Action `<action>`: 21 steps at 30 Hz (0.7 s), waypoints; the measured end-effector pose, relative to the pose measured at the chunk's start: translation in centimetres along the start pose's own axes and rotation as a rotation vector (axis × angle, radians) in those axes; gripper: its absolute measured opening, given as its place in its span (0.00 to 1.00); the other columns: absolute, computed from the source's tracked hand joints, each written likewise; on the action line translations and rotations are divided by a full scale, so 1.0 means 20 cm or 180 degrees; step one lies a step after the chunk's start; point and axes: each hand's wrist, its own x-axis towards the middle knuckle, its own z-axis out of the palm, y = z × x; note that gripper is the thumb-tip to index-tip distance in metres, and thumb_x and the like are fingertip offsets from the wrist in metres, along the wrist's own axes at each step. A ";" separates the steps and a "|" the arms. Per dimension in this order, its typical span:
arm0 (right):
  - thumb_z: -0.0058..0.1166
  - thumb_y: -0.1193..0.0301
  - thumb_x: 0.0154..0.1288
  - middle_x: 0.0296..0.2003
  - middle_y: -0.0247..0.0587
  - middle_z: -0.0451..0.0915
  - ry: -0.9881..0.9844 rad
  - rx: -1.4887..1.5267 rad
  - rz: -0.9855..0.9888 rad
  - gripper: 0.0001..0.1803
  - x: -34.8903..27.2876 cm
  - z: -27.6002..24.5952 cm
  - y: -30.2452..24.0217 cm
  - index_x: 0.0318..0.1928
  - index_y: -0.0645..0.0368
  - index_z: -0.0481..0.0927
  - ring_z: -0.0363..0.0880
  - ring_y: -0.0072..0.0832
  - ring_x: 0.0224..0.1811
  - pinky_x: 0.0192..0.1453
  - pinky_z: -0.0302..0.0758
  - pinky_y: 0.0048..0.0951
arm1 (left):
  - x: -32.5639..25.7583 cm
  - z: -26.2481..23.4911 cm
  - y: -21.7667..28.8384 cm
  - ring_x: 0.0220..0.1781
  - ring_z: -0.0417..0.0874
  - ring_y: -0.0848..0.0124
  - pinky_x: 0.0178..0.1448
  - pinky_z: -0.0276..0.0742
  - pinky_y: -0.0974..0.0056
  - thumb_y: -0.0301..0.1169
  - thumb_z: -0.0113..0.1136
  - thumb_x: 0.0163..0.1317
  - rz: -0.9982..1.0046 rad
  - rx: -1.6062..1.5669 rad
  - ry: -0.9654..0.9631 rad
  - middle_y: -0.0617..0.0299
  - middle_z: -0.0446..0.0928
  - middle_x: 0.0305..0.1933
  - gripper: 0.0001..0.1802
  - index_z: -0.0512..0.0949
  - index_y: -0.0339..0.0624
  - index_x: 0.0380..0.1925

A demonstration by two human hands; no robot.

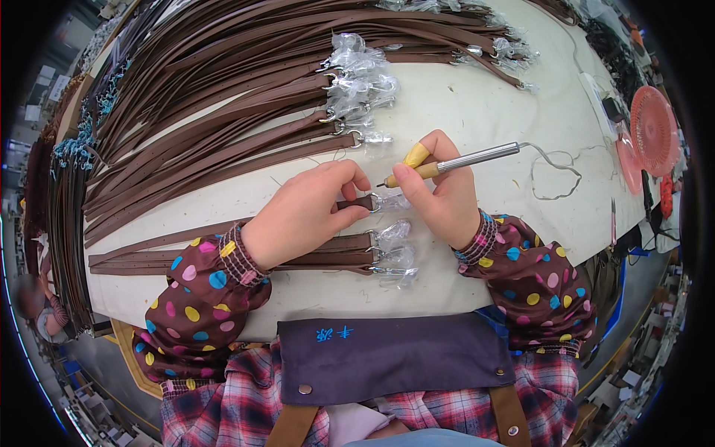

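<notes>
My right hand (pixel 449 195) grips a soldering iron (pixel 480 156) with a wooden grip, a metal barrel and a thin cord. Its dark tip points left, close to the fingers of my left hand. Yellow tape wraps my right index finger. My left hand (pixel 305 212) is closed on the end of a brown strap (pixel 365 202), thumb and fingers around it. That strap ends in a metal ring with clear plastic wrap (pixel 393 202). Nearer to me, under my left wrist, lie several more brown straps (pixel 335 259) with wrapped metal ends.
Large bunches of brown straps (pixel 223 112) spread across the far left of the pale table (pixel 462 104), with plastic-wrapped hardware (pixel 361 74) at their right ends. Blue ties (pixel 74 149) bind straps at the left edge. A pink plastic basket (pixel 655 130) stands at the right, near the cord (pixel 555 175).
</notes>
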 end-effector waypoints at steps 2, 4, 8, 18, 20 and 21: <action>0.58 0.74 0.62 0.26 0.30 0.72 0.0071 0.0125 0.0027 0.11 0.00 -0.01 0.00 0.35 0.60 0.68 0.70 0.14 0.27 0.30 0.67 0.19 | 0.03 0.01 -0.01 0.29 0.79 0.68 0.33 0.74 0.65 0.27 0.63 0.58 0.0308 0.0473 -0.0008 0.59 0.77 0.33 0.11 0.73 0.39 0.38; 0.58 0.73 0.62 0.26 0.31 0.72 0.0053 0.0093 0.0001 0.11 0.00 -0.01 0.01 0.34 0.60 0.68 0.69 0.14 0.27 0.30 0.67 0.19 | 0.05 0.01 -0.02 0.28 0.77 0.69 0.32 0.73 0.65 0.29 0.64 0.57 0.0349 0.0438 0.0047 0.60 0.75 0.30 0.10 0.75 0.39 0.36; 0.58 0.73 0.62 0.25 0.30 0.72 -0.0032 0.0094 0.0029 0.11 0.00 0.00 0.01 0.34 0.60 0.68 0.69 0.14 0.27 0.30 0.67 0.19 | 0.05 0.00 -0.03 0.27 0.76 0.73 0.30 0.72 0.66 0.29 0.64 0.58 -0.0127 -0.0151 -0.0046 0.61 0.75 0.28 0.09 0.75 0.38 0.34; 0.59 0.72 0.62 0.23 0.33 0.73 -0.0474 -0.0158 0.0124 0.12 -0.01 0.04 0.03 0.34 0.61 0.68 0.69 0.15 0.24 0.27 0.66 0.20 | -0.02 -0.01 -0.09 0.34 0.80 0.78 0.36 0.79 0.73 0.27 0.53 0.68 -0.0725 -0.1781 0.0123 0.61 0.78 0.35 0.07 0.69 0.35 0.35; 0.59 0.72 0.62 0.23 0.33 0.73 -0.0465 -0.0223 0.0098 0.12 -0.01 0.04 0.03 0.35 0.61 0.68 0.69 0.15 0.23 0.26 0.66 0.20 | -0.02 -0.01 -0.10 0.35 0.81 0.77 0.37 0.80 0.73 0.27 0.52 0.69 -0.0744 -0.1831 0.0107 0.60 0.78 0.37 0.06 0.68 0.35 0.35; 0.59 0.72 0.62 0.23 0.33 0.73 -0.0478 -0.0261 0.0148 0.12 0.00 0.04 0.03 0.35 0.61 0.68 0.68 0.16 0.22 0.26 0.66 0.20 | -0.02 -0.01 -0.10 0.35 0.81 0.77 0.38 0.80 0.73 0.27 0.52 0.69 -0.0749 -0.1851 0.0103 0.59 0.79 0.37 0.06 0.68 0.35 0.35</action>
